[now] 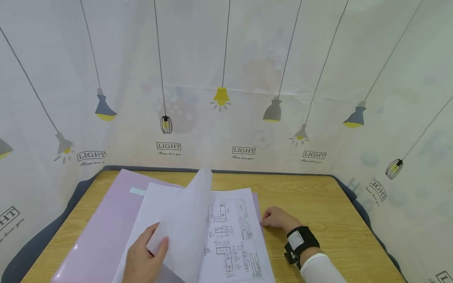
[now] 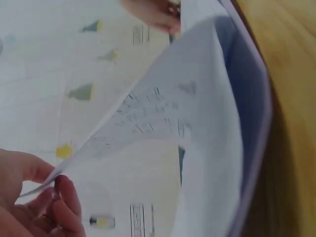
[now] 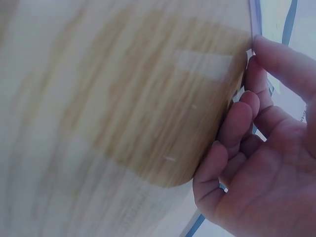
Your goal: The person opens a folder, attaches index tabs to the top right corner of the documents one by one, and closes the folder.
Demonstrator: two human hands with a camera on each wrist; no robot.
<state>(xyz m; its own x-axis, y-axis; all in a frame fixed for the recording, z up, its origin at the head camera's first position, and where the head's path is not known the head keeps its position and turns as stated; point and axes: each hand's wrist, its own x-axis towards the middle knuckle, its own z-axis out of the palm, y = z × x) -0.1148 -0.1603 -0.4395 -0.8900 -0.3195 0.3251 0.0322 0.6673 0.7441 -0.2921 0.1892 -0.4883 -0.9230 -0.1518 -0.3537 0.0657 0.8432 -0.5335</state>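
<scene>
A purple folder [image 1: 102, 220] lies spread on the table with printed sheets inside. On its right side is a white sheet with technical drawings [image 1: 231, 239]. One turned-up sheet of paper [image 1: 184, 232] curves upward at the middle of the folder; faint print shows on it in the left wrist view. My left hand [image 1: 143, 251] pinches this sheet's edge between thumb and fingers, the thumb [image 2: 32, 165] on one face. At the folder's right edge, my right hand [image 1: 279, 218] pinches the thin purple border with thumb and forefinger [image 3: 259, 74], its other fingers curled.
The wooden table [image 1: 354, 236] has a dark padded edge [image 1: 265, 171]. Behind it hangs a pale curtain [image 1: 198, 51] printed with lamps. A light blue tab [image 1: 137, 192] sticks out beside the sheets. A black strap [image 1: 302, 239] circles the right wrist.
</scene>
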